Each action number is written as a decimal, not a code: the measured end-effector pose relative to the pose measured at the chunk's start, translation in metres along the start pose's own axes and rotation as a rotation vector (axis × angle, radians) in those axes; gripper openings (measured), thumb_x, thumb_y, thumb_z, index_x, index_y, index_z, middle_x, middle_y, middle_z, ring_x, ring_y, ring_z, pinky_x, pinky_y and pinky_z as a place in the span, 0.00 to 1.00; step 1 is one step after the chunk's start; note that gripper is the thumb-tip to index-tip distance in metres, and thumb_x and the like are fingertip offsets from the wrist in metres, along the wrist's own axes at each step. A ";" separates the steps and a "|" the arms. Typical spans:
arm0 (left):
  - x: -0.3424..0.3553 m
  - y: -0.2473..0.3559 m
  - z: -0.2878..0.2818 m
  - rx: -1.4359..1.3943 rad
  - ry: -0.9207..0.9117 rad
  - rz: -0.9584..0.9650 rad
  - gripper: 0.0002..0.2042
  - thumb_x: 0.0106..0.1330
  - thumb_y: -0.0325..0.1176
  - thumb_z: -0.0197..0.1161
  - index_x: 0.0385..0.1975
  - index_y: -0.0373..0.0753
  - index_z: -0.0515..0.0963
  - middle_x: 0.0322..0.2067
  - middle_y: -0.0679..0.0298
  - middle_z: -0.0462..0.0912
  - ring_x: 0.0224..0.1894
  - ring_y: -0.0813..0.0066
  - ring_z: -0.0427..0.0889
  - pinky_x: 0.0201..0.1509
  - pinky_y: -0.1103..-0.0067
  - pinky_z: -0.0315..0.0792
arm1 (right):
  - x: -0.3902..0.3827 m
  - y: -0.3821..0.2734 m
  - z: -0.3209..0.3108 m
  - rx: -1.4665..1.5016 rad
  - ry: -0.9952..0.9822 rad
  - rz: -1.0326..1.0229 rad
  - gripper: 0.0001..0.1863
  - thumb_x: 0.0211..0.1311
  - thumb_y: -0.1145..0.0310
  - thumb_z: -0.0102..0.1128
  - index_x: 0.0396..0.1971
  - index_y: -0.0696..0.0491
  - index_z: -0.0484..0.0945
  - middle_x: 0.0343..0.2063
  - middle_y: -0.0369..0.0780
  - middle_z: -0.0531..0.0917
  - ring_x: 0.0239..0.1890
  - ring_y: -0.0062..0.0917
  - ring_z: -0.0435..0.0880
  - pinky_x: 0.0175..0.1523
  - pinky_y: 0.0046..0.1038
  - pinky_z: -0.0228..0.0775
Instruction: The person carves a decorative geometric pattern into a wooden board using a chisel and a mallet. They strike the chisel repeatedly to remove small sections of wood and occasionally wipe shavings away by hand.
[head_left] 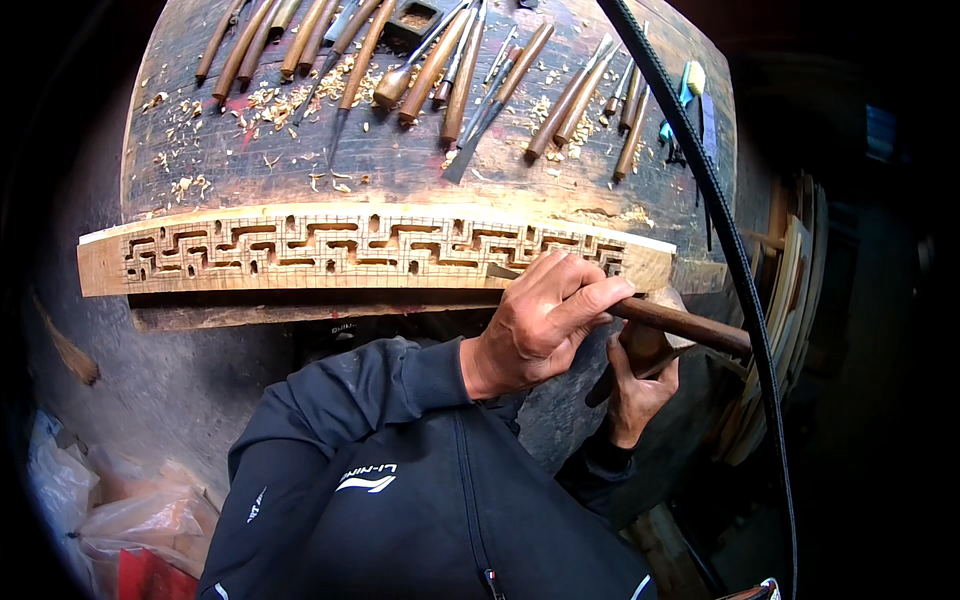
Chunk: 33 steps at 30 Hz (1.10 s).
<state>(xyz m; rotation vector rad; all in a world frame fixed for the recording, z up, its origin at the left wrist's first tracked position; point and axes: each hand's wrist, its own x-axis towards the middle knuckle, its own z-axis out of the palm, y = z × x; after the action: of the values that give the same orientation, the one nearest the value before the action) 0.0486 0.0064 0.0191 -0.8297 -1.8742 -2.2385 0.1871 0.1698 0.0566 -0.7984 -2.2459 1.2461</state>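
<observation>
A long pale wooden board (pixel 330 247), with a pencilled grid and a pierced fretwork pattern of angular slots, lies along the bench's near edge. My left hand (pixel 545 315) is closed round a chisel (pixel 690 326); its dark wooden handle points right. The chisel's narrow blade (pixel 503 271) shows left of the knuckles, lying over the board's pattern toward its right part. Lower right, my right hand (pixel 640 392) is wrapped round a wooden mallet (pixel 648 350), just under the chisel's handle. That handle and my fingers partly hide the mallet.
Several carving chisels (pixel 362 55) with wooden handles lie across the bench (pixel 400 180) among shavings (pixel 270 105). A brush (pixel 693 80) lies at the far right. A black cord (pixel 715 190) crosses the view on the right. Curved wooden pieces (pixel 795 310) stand beyond; plastic bags (pixel 140 515) lie lower left.
</observation>
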 end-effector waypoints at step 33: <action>-0.004 -0.001 0.002 0.003 0.095 0.017 0.25 0.59 0.18 0.75 0.59 0.37 0.85 0.44 0.55 0.88 0.46 0.52 0.88 0.51 0.63 0.81 | 0.005 -0.026 -0.001 -0.048 0.002 -0.023 0.28 0.59 0.81 0.81 0.60 0.61 0.82 0.49 0.40 0.89 0.50 0.24 0.88 0.59 0.28 0.80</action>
<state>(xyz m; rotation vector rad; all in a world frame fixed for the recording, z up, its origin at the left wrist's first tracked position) 0.0520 0.0080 0.0164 -0.7217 -1.8215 -2.2228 0.1777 0.1626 0.0802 -0.7891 -2.2847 1.1843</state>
